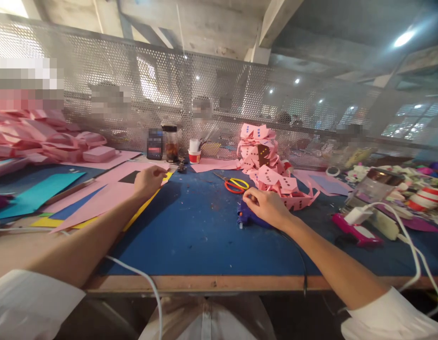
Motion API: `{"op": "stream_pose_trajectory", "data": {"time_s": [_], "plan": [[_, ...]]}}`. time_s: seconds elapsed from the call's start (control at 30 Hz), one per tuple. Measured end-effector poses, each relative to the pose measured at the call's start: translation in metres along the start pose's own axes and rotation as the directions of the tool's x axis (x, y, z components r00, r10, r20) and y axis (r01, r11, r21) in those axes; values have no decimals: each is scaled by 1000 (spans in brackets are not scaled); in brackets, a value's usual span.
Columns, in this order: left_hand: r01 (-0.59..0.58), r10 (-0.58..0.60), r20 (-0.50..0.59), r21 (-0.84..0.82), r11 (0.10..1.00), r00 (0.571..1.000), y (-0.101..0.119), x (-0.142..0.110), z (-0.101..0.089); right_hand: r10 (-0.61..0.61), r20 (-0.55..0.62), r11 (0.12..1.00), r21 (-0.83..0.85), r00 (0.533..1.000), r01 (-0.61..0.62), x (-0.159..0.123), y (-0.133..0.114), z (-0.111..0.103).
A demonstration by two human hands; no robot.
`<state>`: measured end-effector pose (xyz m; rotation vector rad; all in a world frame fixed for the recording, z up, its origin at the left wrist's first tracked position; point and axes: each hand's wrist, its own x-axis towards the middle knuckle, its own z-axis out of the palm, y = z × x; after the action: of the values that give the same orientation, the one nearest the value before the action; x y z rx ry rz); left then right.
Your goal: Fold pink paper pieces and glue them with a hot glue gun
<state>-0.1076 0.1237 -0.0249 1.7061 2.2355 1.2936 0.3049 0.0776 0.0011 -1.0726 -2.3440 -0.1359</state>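
My left hand (150,182) hovers at or just over the pink paper sheets on the left, its fingers curled together beside a black paper piece (129,177) and a yellow strip (142,208). Whether anything is pinched in it is too small to tell. My right hand (267,205) has its fingertips drawn together above a blue glue gun (252,216), which it partly hides. I cannot make out anything between those fingers. Just beyond them lie scissors (236,185) with red and yellow handles. Pink folded paper pieces with dark dots (275,182) are heaped behind the right hand.
Pink paper pieces (45,134) pile up at far left, near a turquoise sheet (41,191). A phone (154,144), a jar (171,145) and a paper cup (194,155) stand by the mesh screen. At right are a magenta power strip (358,230) and white cables (410,236).
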Motion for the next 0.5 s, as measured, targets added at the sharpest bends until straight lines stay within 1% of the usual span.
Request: {"op": "stream_pose_trajectory", "data": {"time_s": [0.1, 0.27, 0.5], "plan": [[-11, 11, -5, -13, 1000, 1000, 1, 0, 1, -3, -7, 1000, 1, 1000, 3, 0, -1, 0], [32, -32, 6, -46, 998, 999, 5, -2, -1, -10, -7, 1000, 10, 1000, 10, 1, -1, 0], [42, -41, -41, 27, 999, 998, 7, 0, -10, -12, -11, 1000, 24, 1000, 12, 0, -1, 0]]}}
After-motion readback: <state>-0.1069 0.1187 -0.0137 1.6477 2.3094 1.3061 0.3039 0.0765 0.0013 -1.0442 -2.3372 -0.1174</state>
